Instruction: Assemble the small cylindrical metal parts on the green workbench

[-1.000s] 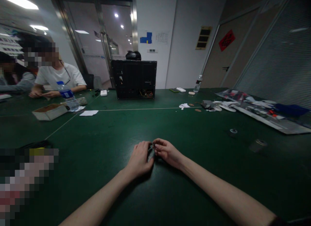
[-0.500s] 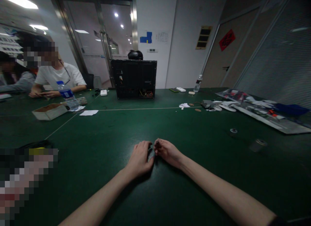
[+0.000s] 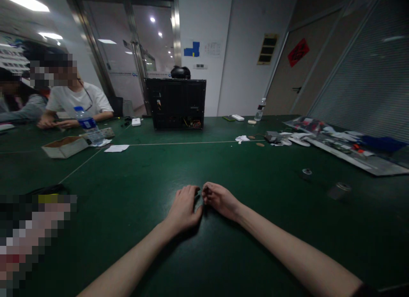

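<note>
On the green tabletop (image 3: 159, 173), my two hands rest side by side, close together, in the middle of the head view. My left hand (image 3: 184, 209) lies palm down with its fingers bent and the thumb apart from them; I make out nothing held in it. My right hand (image 3: 222, 200) is on its side with the fingers curled in towards the left one. Something small and dark shows at its fingertips, too dim to name. To the right stand a small metal cylinder (image 3: 307, 173) and a larger metal cylinder (image 3: 340, 190), both apart from my hands.
A black monitor-like case (image 3: 179, 103) with its wiring exposed stands at the back. Left are a shallow box (image 3: 65, 148), a water bottle (image 3: 90, 126), paper (image 3: 116, 148) and a seated person (image 3: 79, 96). Crumpled tissue (image 3: 242, 139) and a cluttered board (image 3: 358, 154) lie on the right.
Both hands stay in nearly the same place and pose. The dark head-like shape behind the black case has shifted slightly right.
</note>
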Demonstrator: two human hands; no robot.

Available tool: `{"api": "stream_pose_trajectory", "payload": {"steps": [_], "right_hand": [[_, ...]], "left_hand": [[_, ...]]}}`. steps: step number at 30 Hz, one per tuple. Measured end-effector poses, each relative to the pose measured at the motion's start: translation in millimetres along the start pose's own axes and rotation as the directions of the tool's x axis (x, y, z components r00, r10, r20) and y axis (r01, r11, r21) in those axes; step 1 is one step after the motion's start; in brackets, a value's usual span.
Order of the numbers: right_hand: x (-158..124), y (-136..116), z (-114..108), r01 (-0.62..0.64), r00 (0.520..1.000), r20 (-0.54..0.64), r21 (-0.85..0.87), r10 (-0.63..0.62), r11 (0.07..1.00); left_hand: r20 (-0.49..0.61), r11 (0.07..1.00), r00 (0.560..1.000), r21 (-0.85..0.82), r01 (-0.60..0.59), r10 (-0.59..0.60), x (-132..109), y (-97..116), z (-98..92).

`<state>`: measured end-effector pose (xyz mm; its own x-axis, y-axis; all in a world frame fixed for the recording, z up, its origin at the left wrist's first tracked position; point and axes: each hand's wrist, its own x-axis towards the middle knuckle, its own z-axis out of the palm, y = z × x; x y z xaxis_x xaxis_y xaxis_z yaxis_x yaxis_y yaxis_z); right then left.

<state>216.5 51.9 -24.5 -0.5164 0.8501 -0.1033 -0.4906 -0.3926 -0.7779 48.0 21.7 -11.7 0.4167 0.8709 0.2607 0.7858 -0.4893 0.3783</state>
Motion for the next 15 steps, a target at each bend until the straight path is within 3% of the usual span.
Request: {"api": "stream_pose_trajectory", "payload": {"steps": [15], "right_hand": [[0.1, 1.3, -1.9, 0.047, 0.999, 0.01, -0.056, -0.046, 0.997]], "left_hand": [[0.01, 1.0, 1.0, -0.009, 0.018, -0.018, 0.4, 3.0, -3.3]]}}
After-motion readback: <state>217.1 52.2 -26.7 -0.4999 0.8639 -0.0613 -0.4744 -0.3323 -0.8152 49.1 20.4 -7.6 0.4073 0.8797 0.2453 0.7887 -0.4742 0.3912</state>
